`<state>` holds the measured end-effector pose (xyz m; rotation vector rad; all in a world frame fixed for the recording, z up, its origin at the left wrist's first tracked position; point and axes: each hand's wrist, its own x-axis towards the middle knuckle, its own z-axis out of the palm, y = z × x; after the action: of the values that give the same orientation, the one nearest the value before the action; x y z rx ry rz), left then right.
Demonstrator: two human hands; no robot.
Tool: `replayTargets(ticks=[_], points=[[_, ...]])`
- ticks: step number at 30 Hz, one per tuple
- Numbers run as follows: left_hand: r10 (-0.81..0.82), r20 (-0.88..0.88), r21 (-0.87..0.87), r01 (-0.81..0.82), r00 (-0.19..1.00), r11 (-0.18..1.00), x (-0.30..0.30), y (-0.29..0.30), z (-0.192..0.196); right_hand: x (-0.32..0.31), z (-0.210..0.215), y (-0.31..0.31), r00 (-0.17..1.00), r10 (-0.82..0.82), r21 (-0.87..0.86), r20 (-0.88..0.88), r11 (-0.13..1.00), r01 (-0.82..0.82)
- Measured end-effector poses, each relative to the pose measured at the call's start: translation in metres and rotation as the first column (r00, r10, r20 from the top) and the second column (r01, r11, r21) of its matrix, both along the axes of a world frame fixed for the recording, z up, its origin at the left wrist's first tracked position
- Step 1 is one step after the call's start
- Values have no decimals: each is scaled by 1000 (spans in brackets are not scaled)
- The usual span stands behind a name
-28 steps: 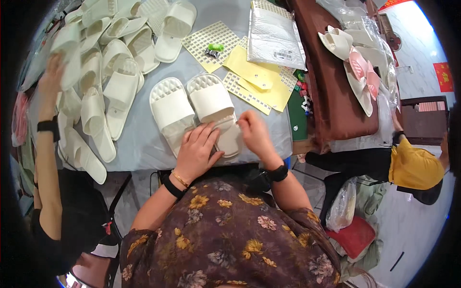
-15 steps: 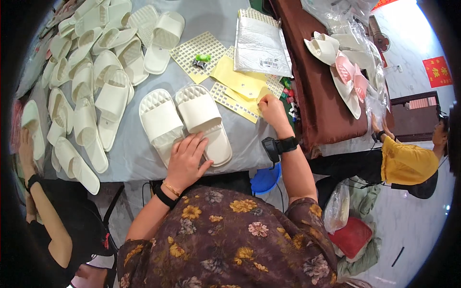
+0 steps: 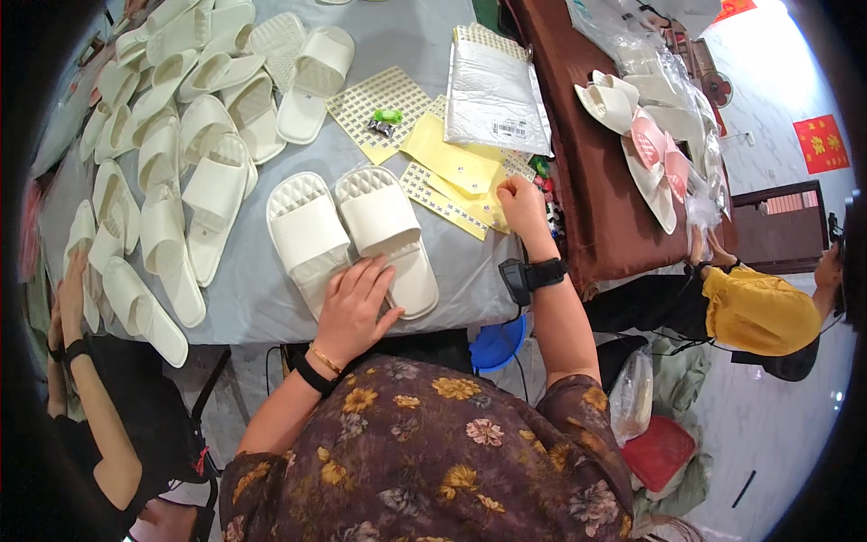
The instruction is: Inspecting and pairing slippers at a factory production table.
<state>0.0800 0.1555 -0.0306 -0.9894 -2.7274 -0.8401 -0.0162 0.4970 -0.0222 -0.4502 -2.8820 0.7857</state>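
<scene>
Head view: pair of white moulded foam slide slippers with quilted straps (image 3: 352, 237) lies side by side near the front edge of the grey tabletop (image 3: 244, 303), toes pointing away and a little left. Left hand (image 3: 354, 307) lies flat on them, fingers spread over the heel ends, pressing, not gripping. Right hand (image 3: 522, 203) is at the right edge of the tabletop, fingertips pinched on the yellow sticker sheets (image 3: 456, 172); what exactly it grips is too small to tell.

Yellow sheets overlap white sheets of small dotted labels (image 3: 370, 99), fanned out right of the pair toward the far edge. A small green wrapped item (image 3: 386, 117) sits on the dotted sheet. A silver-white flat plastic mailer bag with a white barcode label (image 3: 497, 90) lies at the far right corner.

Many loose white slippers (image 3: 181, 154) crowd the left half and far left corner. Dark brown table (image 3: 596, 181) adjoins on the right, carrying white and pink slippers in clear bags (image 3: 646, 144). Another person's hand (image 3: 70, 289) rests at the left edge. Person in a yellow top (image 3: 759, 312) sits far right.
</scene>
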Motion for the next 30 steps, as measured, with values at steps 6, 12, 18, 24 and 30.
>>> replayTargets(ticks=[6,12,18,24,30], points=[[-2,2,0,2,1000,1000,-1,0,1,-18,1,-18,992,116,75,-54,991,-112],[-4,17,22,3,1000,1000,0,-1,0,-22,-6,-30,991,135,201,22,970,-136],[-5,-7,34,5,1000,999,1,-1,-3,-19,-16,-29,992,124,214,-18,970,-117],[-1,1,24,1,1000,1000,0,-1,-3,1,15,-49,982,177,-82,-62,980,-182],[2,18,49,-3,1000,999,-2,-1,-3,51,36,-115,845,534,-171,-29,830,-531]])
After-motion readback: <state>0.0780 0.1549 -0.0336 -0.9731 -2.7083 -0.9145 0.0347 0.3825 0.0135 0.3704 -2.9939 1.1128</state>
